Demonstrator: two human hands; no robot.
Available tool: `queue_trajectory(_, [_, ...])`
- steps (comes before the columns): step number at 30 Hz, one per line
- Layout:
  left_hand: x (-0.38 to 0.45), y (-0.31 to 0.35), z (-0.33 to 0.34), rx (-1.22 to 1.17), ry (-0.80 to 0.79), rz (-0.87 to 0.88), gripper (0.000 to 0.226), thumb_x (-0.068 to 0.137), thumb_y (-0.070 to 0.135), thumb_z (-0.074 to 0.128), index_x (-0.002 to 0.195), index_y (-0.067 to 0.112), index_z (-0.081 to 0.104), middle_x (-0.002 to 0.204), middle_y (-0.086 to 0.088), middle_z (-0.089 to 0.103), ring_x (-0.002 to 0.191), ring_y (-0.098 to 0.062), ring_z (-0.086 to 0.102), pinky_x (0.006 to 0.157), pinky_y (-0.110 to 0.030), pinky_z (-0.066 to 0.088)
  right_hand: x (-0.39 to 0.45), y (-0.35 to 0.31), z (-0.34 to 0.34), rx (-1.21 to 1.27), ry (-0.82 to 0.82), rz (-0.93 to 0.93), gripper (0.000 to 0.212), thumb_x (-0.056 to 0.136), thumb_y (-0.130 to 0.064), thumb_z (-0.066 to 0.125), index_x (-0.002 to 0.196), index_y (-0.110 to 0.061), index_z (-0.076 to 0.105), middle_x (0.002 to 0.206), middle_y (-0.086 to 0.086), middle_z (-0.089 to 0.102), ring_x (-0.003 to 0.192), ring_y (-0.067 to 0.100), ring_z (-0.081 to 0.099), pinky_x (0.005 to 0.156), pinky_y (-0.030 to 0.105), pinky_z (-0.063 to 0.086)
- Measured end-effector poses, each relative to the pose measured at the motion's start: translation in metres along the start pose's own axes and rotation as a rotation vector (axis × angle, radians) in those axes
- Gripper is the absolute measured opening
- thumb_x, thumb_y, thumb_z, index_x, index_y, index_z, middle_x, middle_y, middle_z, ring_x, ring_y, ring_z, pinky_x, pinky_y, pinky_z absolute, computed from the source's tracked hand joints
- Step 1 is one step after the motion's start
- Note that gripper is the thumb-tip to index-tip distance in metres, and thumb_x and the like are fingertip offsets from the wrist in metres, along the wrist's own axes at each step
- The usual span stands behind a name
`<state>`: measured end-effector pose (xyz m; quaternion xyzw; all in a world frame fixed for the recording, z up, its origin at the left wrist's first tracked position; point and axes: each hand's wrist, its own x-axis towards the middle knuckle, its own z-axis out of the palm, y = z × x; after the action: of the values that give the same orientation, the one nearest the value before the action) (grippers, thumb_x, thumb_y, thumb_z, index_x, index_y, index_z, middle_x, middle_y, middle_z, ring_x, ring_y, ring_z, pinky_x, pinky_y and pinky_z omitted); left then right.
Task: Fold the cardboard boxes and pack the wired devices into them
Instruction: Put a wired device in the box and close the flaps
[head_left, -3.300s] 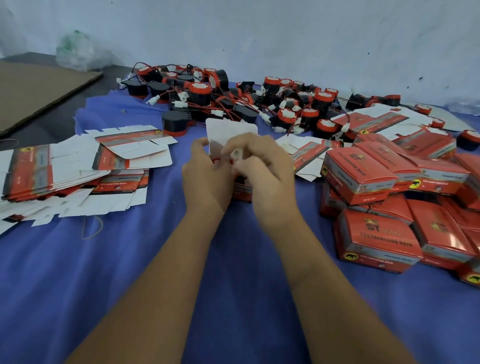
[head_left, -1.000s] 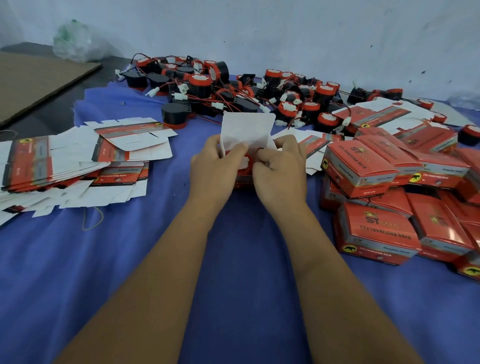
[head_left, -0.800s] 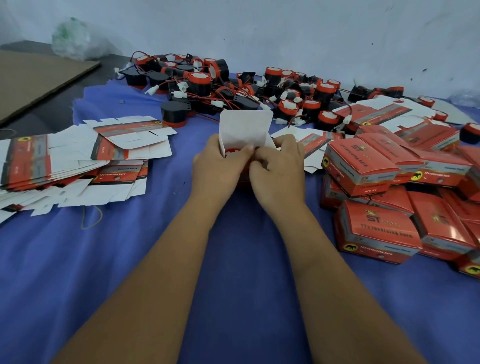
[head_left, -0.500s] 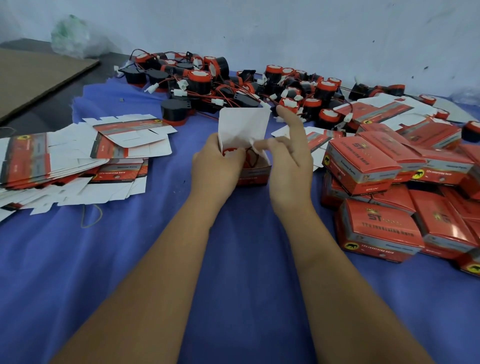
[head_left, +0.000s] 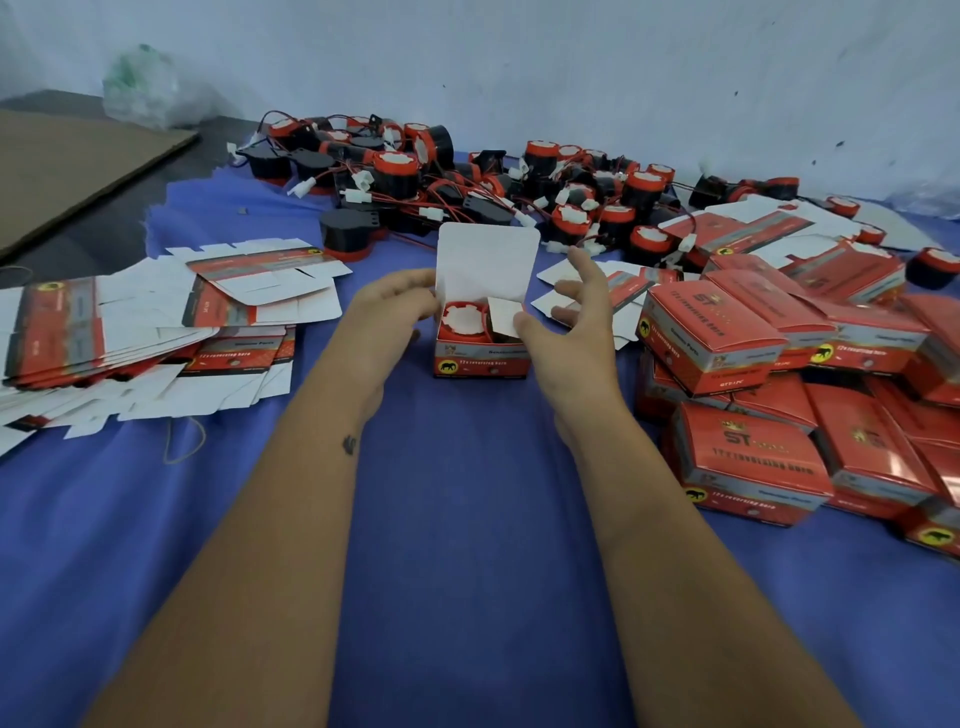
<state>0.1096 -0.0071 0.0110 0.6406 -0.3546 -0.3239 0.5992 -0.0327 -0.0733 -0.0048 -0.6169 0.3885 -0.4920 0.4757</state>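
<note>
A small red cardboard box (head_left: 482, 358) stands on the blue cloth at the centre, its white lid flap (head_left: 485, 265) upright. Inside it lies a red-and-black wired device (head_left: 464, 322) with a white top. My left hand (head_left: 395, 301) touches the box's left side and the lid's lower left edge. My right hand (head_left: 569, 317) is spread just right of the box, its thumb on the right side flap (head_left: 505, 317), which leans inward over the device. A heap of loose wired devices (head_left: 467, 182) lies behind.
Flat unfolded box blanks (head_left: 130, 332) are stacked at the left. Closed red boxes (head_left: 779, 374) pile up at the right. A brown cardboard sheet (head_left: 67, 161) and a plastic bag (head_left: 145, 88) lie at the far left by the white wall.
Both hands were pressed over the box top, pushing the device in. Now they have parted to either side, showing the device seated inside, and the right fingers have spread.
</note>
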Motion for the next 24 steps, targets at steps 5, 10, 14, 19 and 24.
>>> queue_trajectory(5, [0.003, -0.009, 0.002, -0.003, -0.055, 0.099, 0.029, 0.096, 0.003, 0.055, 0.109, 0.028, 0.060, 0.097, 0.008, 0.068, 0.071, 0.011, 0.063, 0.060, -0.005, 0.045, 0.001, 0.000, 0.000, 0.021, -0.074, -0.049, 0.052, 0.089, 0.004, 0.052, 0.127, -0.031, 0.052, 0.126, -0.013, 0.052, 0.107, 0.003, 0.047, 0.086, 0.017, 0.048])
queue_trajectory(10, [0.003, -0.014, 0.006, 0.046, 0.027, 0.189, 0.028, 0.090, -0.002, 0.062, 0.091, 0.026, 0.062, 0.089, 0.010, 0.066, 0.072, 0.005, 0.062, 0.061, -0.011, 0.051, 0.003, 0.000, 0.001, 0.013, -0.063, -0.013, 0.037, 0.089, 0.006, 0.050, 0.085, -0.028, 0.064, 0.111, 0.003, 0.063, 0.095, 0.013, 0.056, 0.074, 0.027, 0.052])
queue_trajectory(14, [0.000, -0.015, 0.006, 0.071, 0.113, 0.219, 0.035, 0.089, -0.004, 0.057, 0.075, 0.028, 0.065, 0.084, 0.010, 0.067, 0.069, 0.009, 0.063, 0.058, -0.014, 0.053, 0.005, 0.000, 0.001, 0.136, -0.033, 0.113, 0.050, 0.084, 0.017, 0.036, 0.066, -0.015, 0.070, 0.079, -0.009, 0.066, 0.072, -0.001, 0.064, 0.057, 0.012, 0.048])
queue_trajectory(19, [0.006, -0.006, -0.003, -0.163, 0.133, -0.013, 0.028, 0.089, 0.011, 0.059, 0.073, 0.025, 0.076, 0.117, -0.007, 0.070, 0.106, -0.022, 0.066, 0.094, -0.040, 0.055, 0.006, 0.000, -0.002, 0.132, -0.033, 0.155, 0.053, 0.086, 0.015, 0.040, 0.058, -0.019, 0.071, 0.061, -0.018, 0.068, 0.064, -0.011, 0.061, 0.053, 0.006, 0.045])
queue_trajectory(24, [-0.001, -0.014, -0.007, 0.132, -0.137, 0.188, 0.021, 0.093, 0.016, 0.065, 0.099, 0.033, 0.076, 0.126, 0.017, 0.064, 0.114, 0.000, 0.058, 0.080, -0.010, 0.050, 0.008, -0.001, -0.004, 0.157, -0.059, 0.180, 0.047, 0.086, 0.014, 0.045, 0.060, -0.016, 0.071, 0.066, -0.019, 0.069, 0.078, 0.004, 0.061, 0.055, 0.007, 0.046])
